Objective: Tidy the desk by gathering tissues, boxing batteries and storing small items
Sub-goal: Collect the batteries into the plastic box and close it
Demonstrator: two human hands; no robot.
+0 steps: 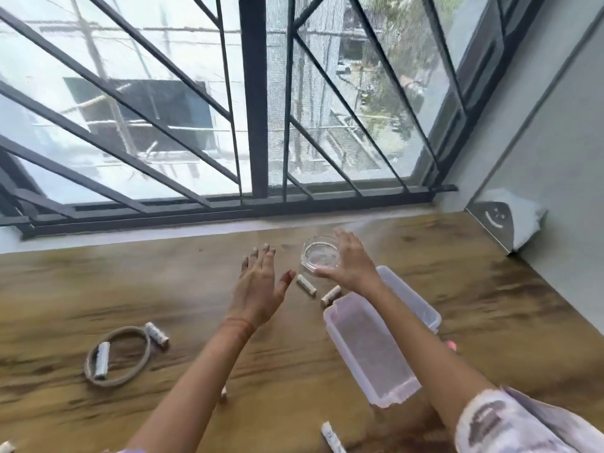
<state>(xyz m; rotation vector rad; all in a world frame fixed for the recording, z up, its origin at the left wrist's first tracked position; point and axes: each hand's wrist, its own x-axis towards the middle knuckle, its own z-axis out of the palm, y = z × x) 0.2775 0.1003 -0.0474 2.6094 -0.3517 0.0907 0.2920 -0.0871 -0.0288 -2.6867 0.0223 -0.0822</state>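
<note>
The left hand (261, 282) hovers flat above the wooden tabletop (157, 282), its fingers straight and spread, holding nothing. Just beside it, the right hand (351, 263) spans a small round glass dish (318, 256), with the thumb on the near rim and the fingers curved round the far side, so it grips the thick, clear dish at the back of the tabletop.

Small pale cylinders, the batteries, lie scattered over the streaky brown wood grain. One battery (306, 285) lies between the two hands, and another (330, 295) lies just under the right wrist. A third (157, 334) touches the outside of a flat greyish ring (111, 383), and a fourth (101, 360) lies inside that loop. A fifth (331, 436) lies at the near edge.

Under the right forearm sits a clear plastic container (421, 308), rectangular with rounded corners. A shallower translucent plastic tray (369, 348) of the same shape leans against its near side (box or lid, I cannot tell which).

In the far right corner, against the grey wall, stands a shiny metal holder (496, 220) cut with a smiling face, with white tissues (526, 214) packed behind it.
</note>
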